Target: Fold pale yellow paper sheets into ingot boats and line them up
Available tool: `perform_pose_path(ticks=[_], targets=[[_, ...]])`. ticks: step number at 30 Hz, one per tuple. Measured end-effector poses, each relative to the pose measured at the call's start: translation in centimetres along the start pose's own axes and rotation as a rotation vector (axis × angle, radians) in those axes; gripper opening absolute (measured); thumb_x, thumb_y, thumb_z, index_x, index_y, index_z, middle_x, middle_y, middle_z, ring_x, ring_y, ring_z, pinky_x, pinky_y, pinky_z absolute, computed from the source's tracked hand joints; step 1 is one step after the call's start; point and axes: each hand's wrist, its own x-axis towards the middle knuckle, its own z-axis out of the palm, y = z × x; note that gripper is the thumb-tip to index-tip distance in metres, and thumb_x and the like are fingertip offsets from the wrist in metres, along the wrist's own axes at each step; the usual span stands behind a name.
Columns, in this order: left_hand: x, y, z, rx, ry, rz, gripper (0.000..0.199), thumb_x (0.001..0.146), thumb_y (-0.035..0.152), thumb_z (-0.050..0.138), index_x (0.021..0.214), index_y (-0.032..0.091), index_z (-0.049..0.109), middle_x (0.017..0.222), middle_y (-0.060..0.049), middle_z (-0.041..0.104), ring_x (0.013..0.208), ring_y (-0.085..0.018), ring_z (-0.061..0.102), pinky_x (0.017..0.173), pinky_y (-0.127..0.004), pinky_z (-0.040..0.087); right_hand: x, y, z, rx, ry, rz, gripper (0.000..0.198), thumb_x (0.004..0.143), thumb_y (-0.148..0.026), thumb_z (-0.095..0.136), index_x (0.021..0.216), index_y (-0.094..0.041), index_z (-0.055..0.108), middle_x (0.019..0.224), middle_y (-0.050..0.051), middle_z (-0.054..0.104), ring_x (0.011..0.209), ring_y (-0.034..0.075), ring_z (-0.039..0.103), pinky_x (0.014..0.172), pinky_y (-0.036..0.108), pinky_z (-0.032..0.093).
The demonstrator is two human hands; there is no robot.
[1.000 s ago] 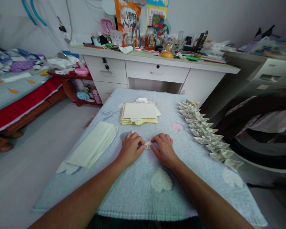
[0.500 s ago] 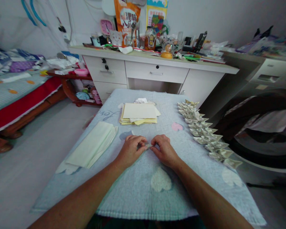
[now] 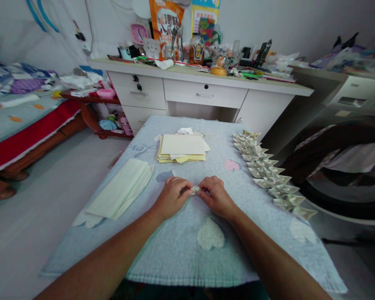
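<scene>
Small folded piece of pale greyish paper, held between two bare hands

Clock face centred on the paper, twelve pointing away from the person. Item: small folded piece of pale greyish paper (image 3: 195,190), low over the table's middle, bridging the fingertips; its far side and folds too small to read. Left hand (image 3: 174,192), at nine o'clock; thumb and forefinger closed in a pinch on the paper's near end, other fingers curled. Right hand (image 3: 215,192), at three o'clock; thumb and fingers likewise drawn together on the opposite end, remaining fingers bent.

Support: light-blue cloth with heart motifs (image 3: 175,258), spread over the table. At twelve o'clock, layered stack of cream and yellow rectangular paper sheets (image 3: 183,145); just beyond it, crumpled white scrap (image 3: 185,131). At nine o'clock, slanting pile of long pale-green sheets (image 3: 117,187), well apart from the stack. From two o'clock to just past three, close-set row of pointed, folded grey-white paper pieces (image 3: 265,173); its far end topped by a yellow-and-dark patterned one (image 3: 251,134).

Surroundings: at twelve, white desk with drawers (image 3: 206,91), bearing an orange printed bag (image 3: 166,25), an amber-filled jar (image 3: 196,50) and a square pink clock (image 3: 139,33); at ten, bed with red-edged covering (image 3: 34,137).
</scene>
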Motion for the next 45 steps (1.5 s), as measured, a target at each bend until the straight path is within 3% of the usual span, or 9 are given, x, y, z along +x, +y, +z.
perform_pose_path(ticks=[7,13,18,24,28,35,45], targets=[[-0.1,0.1,-0.2,-0.054,-0.050,-0.010,0.018,0.075,0.024,0.066,0.093,0.023,0.068,0.082,0.000,0.066,0.086,-0.018,0.059,0.089,-0.035,0.038,-0.1,0.3,-0.4,0.058,-0.036,0.022,0.010,0.088,-0.025,0.060,0.084,-0.021,0.067,0.078,0.000,0.063,0.084,0.016,0.052,0.082,0.032,0.031],[0.0,-0.6,-0.3,-0.270,-0.046,-0.142,0.016,0.079,0.027,0.060,0.087,0.018,0.070,0.079,-0.001,0.067,0.075,-0.016,0.059,0.073,-0.027,0.044,-0.2,0.3,-0.6,0.113,-0.044,-0.001,0.010,0.089,-0.026,0.057,0.089,-0.021,0.066,0.082,0.000,0.063,0.086,0.017,0.053,0.083,0.032,0.033],[0.1,-0.8,-0.4,-0.370,-0.013,-0.201,0.016,0.079,0.028,0.060,0.086,0.016,0.068,0.075,0.000,0.065,0.073,-0.015,0.058,0.069,-0.025,0.043,-0.3,0.5,-1.0,0.131,-0.035,-0.023,0.014,0.086,-0.033,0.061,0.090,-0.020,0.065,0.085,0.001,0.062,0.087,0.018,0.053,0.084,0.033,0.034],[0.1,-0.8,-0.4,-0.430,-0.044,-0.222,0.016,0.079,0.028,0.059,0.086,0.015,0.065,0.074,0.001,0.061,0.071,-0.013,0.055,0.067,-0.024,0.042,-0.1,0.3,-1.0,0.231,-0.016,0.002,0.017,0.089,-0.030,0.055,0.081,-0.019,0.064,0.078,0.000,0.062,0.082,0.016,0.053,0.079,0.030,0.036],[0.1,-0.8,-0.1,-0.484,-0.052,-0.201,0.022,0.081,0.026,0.057,0.101,0.016,0.060,0.071,0.003,0.057,0.068,-0.012,0.054,0.068,-0.024,0.041,0.1,0.3,-0.6,0.230,0.008,0.052,0.022,0.088,-0.028,0.054,0.070,-0.018,0.060,0.071,-0.001,0.058,0.078,0.015,0.052,0.077,0.029,0.037],[0.1,-0.9,0.0,-0.499,-0.066,-0.166,0.024,0.082,0.025,0.056,0.105,0.017,0.060,0.076,0.002,0.056,0.074,-0.013,0.054,0.072,-0.025,0.041,0.2,0.4,-0.4,0.242,0.017,0.051,0.019,0.086,-0.024,0.054,0.069,-0.018,0.059,0.071,-0.001,0.057,0.079,0.015,0.052,0.077,0.028,0.036],[0.1,-0.5,0.1,-0.420,-0.025,-0.206,0.020,0.078,0.027,0.059,0.094,0.016,0.064,0.072,0.002,0.056,0.069,-0.012,0.052,0.067,-0.024,0.040,0.1,0.7,0.0,0.221,0.005,0.009,0.017,0.086,-0.026,0.056,0.072,-0.018,0.059,0.073,0.000,0.057,0.080,0.016,0.050,0.077,0.030,0.032]])
